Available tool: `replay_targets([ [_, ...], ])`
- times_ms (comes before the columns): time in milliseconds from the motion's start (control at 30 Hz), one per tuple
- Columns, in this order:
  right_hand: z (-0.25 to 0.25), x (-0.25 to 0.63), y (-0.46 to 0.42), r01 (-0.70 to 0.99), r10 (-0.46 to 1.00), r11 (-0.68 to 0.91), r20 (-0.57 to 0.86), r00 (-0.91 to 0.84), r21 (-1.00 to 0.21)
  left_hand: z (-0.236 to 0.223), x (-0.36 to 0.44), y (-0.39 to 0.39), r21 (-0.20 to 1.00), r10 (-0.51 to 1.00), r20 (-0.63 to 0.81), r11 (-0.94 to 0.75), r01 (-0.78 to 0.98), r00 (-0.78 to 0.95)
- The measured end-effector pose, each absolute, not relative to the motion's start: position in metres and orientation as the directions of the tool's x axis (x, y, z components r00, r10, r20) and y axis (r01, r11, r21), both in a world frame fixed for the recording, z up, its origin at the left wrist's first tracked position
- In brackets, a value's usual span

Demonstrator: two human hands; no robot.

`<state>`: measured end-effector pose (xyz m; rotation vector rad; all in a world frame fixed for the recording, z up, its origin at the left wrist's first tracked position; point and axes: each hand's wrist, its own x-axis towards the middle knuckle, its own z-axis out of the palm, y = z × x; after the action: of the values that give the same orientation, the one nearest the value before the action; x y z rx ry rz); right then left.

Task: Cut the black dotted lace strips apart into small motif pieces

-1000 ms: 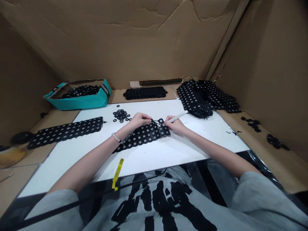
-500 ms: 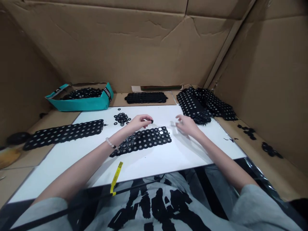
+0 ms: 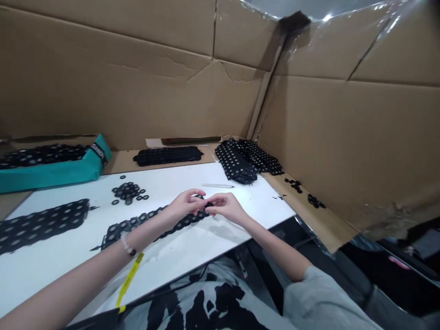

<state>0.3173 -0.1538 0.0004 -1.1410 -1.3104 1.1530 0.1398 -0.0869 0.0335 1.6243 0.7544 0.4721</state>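
Note:
Above the right end of a black sheet of joined rings (image 3: 117,229), my left hand (image 3: 185,205) and my right hand (image 3: 229,208) meet fingertip to fingertip. Both are closed in a pinch around a small black ring (image 3: 208,205), mostly covered by the fingers. My left wrist and hand hide part of the sheet. Loose black rings (image 3: 128,190) lie in a small heap on the white board (image 3: 165,261), left of my hands. A white pen-like stick (image 3: 218,185) lies just beyond them.
At the left are another black dotted strip (image 3: 48,224) and a teal box (image 3: 68,173) of dotted pieces. A black stack (image 3: 168,156) and dotted sheets (image 3: 237,160) lie at the back. Black scraps (image 3: 315,200) sit along the right cardboard. Cardboard walls (image 3: 137,91) enclose the board.
The view has turned right. My right hand has come over to meet my left hand at the small black ring, which my left hand held alone before. The pen-like stick now shows clearly.

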Motion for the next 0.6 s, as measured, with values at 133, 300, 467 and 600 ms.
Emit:
replay_targets([
  [133, 0.014, 0.404, -0.171, 0.362, 0.97, 0.067, 0.146, 0.195, -0.93, 0.037, 0.128, -0.072, 0.848, 0.744, 0.045, -0.382, 0.368, 0.667],
  [300, 0.015, 0.557, -0.211, 0.767, 0.724, -0.529, 0.277, 0.631, -0.363, 0.033, 0.077, -0.034, 0.288, 0.782, -0.11, -0.566, 0.773, 0.614],
  [467, 0.005, 0.615, -0.234, 0.743, 0.705, -0.632, 0.234, 0.67, -0.222, 0.021, 0.032, -0.025, 0.227, 0.818, -0.224, -0.485, 0.844, 0.53],
  [600, 0.023, 0.578, -0.216, 0.817, 0.722, -0.556, 0.399, 0.565, -0.15, 0.023, 0.018, -0.033, 0.3, 0.853, -0.237, -0.391, 0.87, 0.465],
])
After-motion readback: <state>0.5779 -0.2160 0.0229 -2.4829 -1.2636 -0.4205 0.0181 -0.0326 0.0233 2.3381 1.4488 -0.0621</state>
